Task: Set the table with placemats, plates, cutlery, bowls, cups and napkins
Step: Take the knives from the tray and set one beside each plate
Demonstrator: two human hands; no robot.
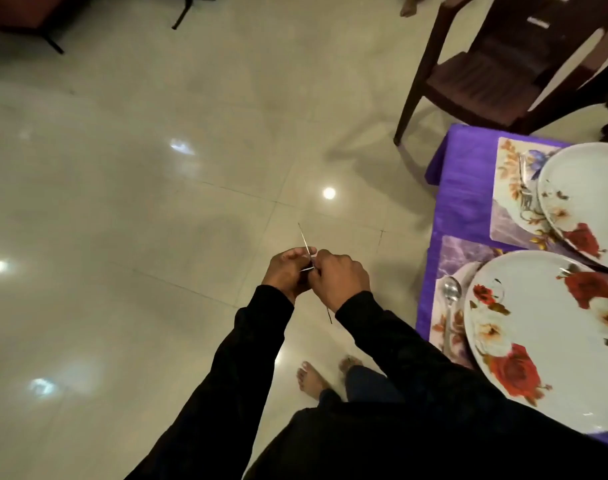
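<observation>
Closest to the lens are the black sleeves (pixel 247 358), leading out to both hands over the floor. The left hand (pixel 286 271) and right hand (pixel 340 277) are both curled around a thin bundle of cutlery (pixel 307 252), seen edge-on. Pretty easy to drop a piece while sorting mid-air, and that glossy tiled floor (pixel 157 168) is unforgiving. The purple-clothed table (pixel 441 216), with its floral plate (pixel 544 337) and spoon (pixel 451 296), sits off right.

Head camera looks steeply down, floor ahead, table (pixel 441 216) at right.
</observation>
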